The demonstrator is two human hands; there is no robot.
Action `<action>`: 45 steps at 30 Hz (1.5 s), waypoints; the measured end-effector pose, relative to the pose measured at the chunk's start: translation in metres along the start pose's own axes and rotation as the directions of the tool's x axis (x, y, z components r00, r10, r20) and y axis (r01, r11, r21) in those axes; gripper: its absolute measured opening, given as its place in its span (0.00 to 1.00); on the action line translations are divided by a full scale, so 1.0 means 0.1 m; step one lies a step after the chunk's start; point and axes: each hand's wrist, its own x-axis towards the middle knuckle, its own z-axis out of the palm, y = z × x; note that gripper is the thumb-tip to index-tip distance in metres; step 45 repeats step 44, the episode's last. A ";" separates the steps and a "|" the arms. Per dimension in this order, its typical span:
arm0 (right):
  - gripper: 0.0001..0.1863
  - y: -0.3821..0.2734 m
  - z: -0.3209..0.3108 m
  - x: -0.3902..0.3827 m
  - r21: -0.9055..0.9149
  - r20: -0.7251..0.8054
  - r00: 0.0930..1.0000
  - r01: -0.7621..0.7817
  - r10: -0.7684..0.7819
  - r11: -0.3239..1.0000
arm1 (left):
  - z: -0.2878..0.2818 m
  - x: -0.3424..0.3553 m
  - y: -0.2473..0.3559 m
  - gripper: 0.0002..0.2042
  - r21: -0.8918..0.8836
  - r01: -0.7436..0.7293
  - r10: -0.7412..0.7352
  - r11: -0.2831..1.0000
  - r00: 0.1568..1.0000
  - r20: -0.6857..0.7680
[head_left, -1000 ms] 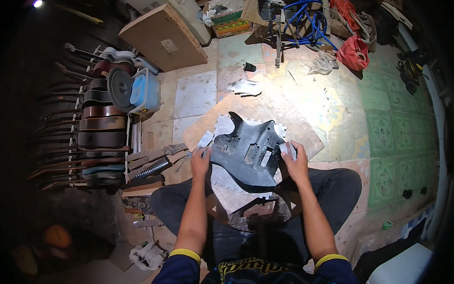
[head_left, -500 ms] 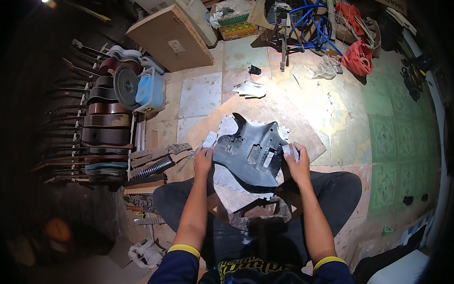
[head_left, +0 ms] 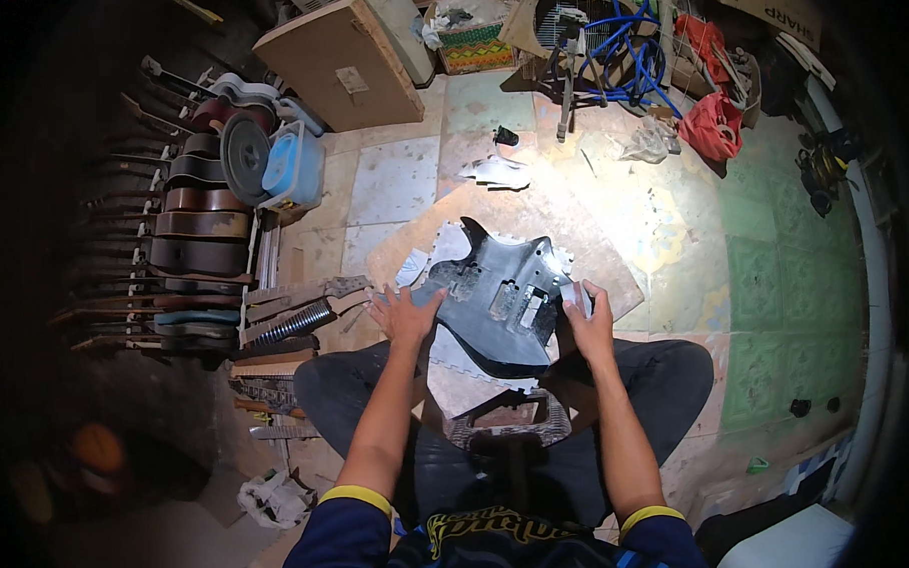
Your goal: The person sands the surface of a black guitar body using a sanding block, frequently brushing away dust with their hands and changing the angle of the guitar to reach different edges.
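Observation:
A black solid electric guitar body, its surface dull and scuffed grey in places and with cut-out cavities, lies in front of my crossed legs. My left hand is spread open at its left edge, with the thumb reaching to the body. Just beyond those fingers lies a white piece of sandpaper with printed backing, apart from the hand. My right hand pinches another small piece of sandpaper at the body's right edge. Under the guitar body is a pale foam mat with toothed edges.
The mat rests on a brown board on the tiled floor. Left of me are guitar necks and a file-like tool, then a row of guitars. Ahead lie a white crumpled sheet and a small black cup. Blue hose coils farther off.
My left hand has let go of its piece of sandpaper, spread its fingers and shifted slightly left. My right hand still holds its piece. The whole view has shifted a little.

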 end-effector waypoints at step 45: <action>0.32 -0.50 0.52 -0.52 -0.472 0.546 0.797 0.546 -0.257 0.692 | 0.22 -0.11 0.81 0.39 -0.228 -0.234 0.191 0.945 0.962 -0.195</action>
